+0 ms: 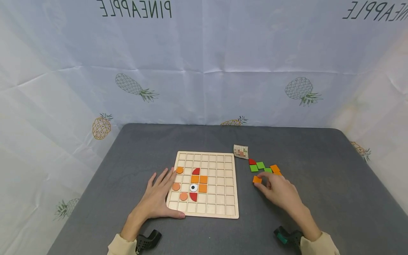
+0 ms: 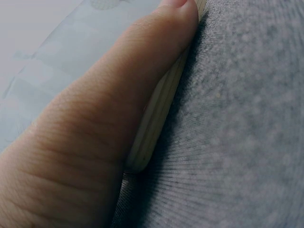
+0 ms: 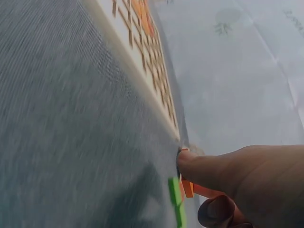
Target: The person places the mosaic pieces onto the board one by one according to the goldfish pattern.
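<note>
A wooden grid board [image 1: 220, 198] lies on the table with three orange discs [image 1: 180, 170], three orange squares [image 1: 203, 179], two red quarter-circles [image 1: 196, 171] and a white eye disc [image 1: 193, 188] in its cells. My left hand [image 1: 156, 198] rests with spread fingers along the board's left edge, its thumb [image 2: 142, 57] against the front edge. Right of the board, my right hand [image 1: 282, 191] pinches an orange square tile [image 1: 257, 179] between thumb and forefinger. Its other fingers are partly hidden in the head view.
Behind the right hand lie several green tiles [image 1: 260, 165], more orange tiles [image 1: 275, 168] and a red piece [image 1: 252, 162]. A small printed card [image 1: 240, 151] sits by the board's far right corner. Pineapple-print cloth [image 1: 204, 88] hangs behind the grey table [image 1: 153, 138].
</note>
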